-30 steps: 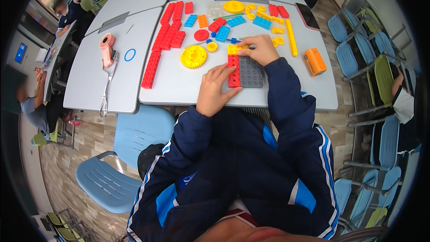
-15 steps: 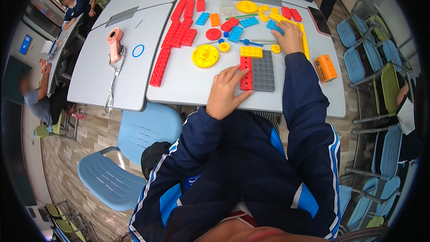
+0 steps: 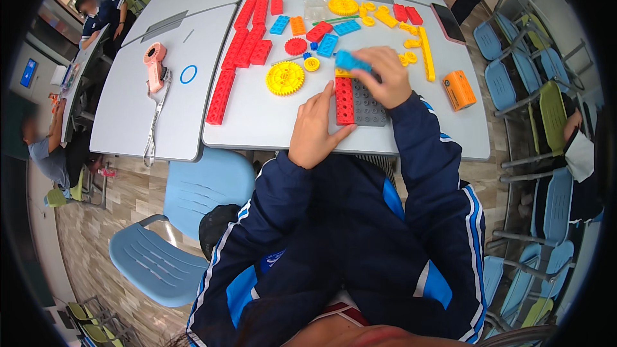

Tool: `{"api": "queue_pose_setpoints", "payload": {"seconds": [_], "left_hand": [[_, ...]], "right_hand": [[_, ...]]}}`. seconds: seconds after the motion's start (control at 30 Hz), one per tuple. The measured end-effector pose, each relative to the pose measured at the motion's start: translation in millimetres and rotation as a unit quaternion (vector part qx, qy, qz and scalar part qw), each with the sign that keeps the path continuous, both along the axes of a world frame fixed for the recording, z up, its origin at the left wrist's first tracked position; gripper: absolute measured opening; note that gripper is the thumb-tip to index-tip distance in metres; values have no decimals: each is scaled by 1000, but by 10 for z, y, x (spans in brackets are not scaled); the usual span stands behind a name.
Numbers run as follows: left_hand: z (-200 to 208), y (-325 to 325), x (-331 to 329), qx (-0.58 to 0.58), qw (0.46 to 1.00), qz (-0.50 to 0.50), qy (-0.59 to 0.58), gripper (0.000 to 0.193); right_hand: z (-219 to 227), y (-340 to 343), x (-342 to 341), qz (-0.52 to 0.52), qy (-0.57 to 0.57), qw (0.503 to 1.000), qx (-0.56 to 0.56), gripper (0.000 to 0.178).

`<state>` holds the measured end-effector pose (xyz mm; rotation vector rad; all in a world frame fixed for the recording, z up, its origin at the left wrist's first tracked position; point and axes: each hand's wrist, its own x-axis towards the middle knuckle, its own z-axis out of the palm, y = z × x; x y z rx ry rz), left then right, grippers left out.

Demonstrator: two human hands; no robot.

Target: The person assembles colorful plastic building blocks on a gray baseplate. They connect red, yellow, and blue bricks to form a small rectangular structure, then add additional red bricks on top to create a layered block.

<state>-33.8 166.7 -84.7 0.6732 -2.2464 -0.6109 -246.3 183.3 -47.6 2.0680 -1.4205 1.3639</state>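
My right hand pinches a blue building brick, blurred by motion, just above the far end of a small block assembly. That assembly joins a dark grey studded plate and a red brick along its left side. A yellow brick lies across the far end, mostly hidden under the blue one and my right hand. My left hand rests on the table with fingers stretched out, its fingertips and thumb against the red brick's left side and near corner.
Left of the assembly lie a large yellow gear, a red gear and joined red bricks. A yellow beam, an orange box and a phone are at right. A pink handheld fan lies on the left table.
My right hand has picked up the blue brick from the right part of the table and brought it left and nearer, over the assembly. My left hand stays beside the red brick.
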Motion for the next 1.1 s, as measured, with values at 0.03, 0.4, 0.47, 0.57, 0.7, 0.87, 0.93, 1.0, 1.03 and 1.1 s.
{"api": "queue_pose_setpoints", "payload": {"seconds": [0.03,0.4,0.47,0.57,0.7,0.87,0.93,1.0,1.03,1.1], "left_hand": [[1,8,-4,-1,1000,-3,3,92],[-2,16,-2,1,1000,1,-5,92],[12,13,-9,-4,1000,0,-4,89],[23,17,-5,-1,1000,-1,-6,87],[-7,7,-4,-6,1000,-4,-1,88],[-2,11,-3,-4,1000,-8,-1,89],[8,18,7,8,1000,-11,5,86],[33,26,3,-4,1000,-15,0,80],[52,31,12,-24,1000,-18,-10,75],[54,30,10,-51,998,-30,-26,65]], "right_hand": [[-36,11,-8,23,23,999,12,26],[-189,175,-25,47,37,996,67,26],[-238,148,-23,41,27,996,70,25],[-254,139,-34,44,1,995,88,24],[-251,150,-20,39,-27,993,109,24],[-210,166,4,16,-54,995,77,25],[-203,169,2,-33,-89,994,45,25],[-196,139,-104,-110,-127,986,8,25],[-231,113,-195,-146,-127,981,28,24],[-351,86,-374,-208,-77,973,57,22]]}}
